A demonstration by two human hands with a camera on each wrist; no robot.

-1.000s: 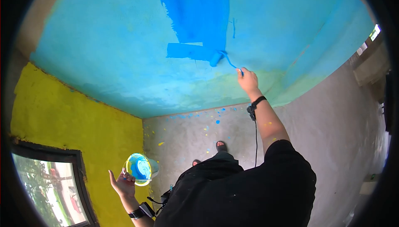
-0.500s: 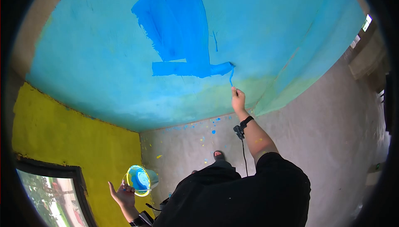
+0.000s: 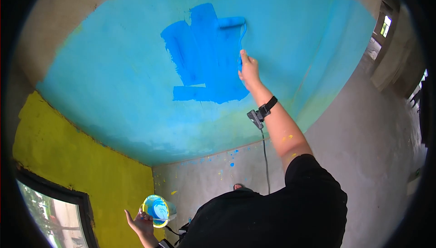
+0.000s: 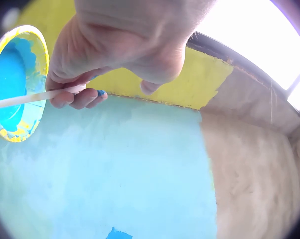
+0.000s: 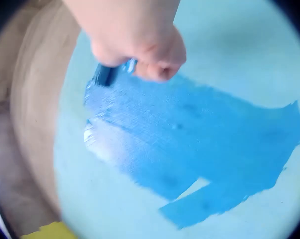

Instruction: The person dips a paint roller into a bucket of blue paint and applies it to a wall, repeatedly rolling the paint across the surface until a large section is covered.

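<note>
My right hand (image 3: 249, 71) grips the handle of a paint roller whose blue sleeve (image 3: 231, 22) lies against the light-blue wall (image 3: 136, 66), at the upper right of a darker blue painted patch (image 3: 218, 61). In the right wrist view the curled fingers of my right hand (image 5: 140, 45) partly hide the roller (image 5: 104, 73). At the lower left, my left hand (image 3: 144, 225) holds a bucket (image 3: 171, 211) of blue paint by its handle. The left wrist view shows the white handle (image 4: 30, 98) under the curled fingers of my left hand (image 4: 115, 45), with the thumb apart.
A yellow wall (image 3: 81, 157) with a dark-framed window (image 3: 54, 211) stands on the left. The grey floor (image 3: 195, 175) has blue and yellow paint spots. A black cable (image 3: 265, 161) hangs from the right wrist camera. A foot (image 3: 238, 186) shows below the wall.
The roller in my right hand has moved up the wall from the bottom of the patch, and the dark blue area is wider on the right. My left hand still holds the bucket.
</note>
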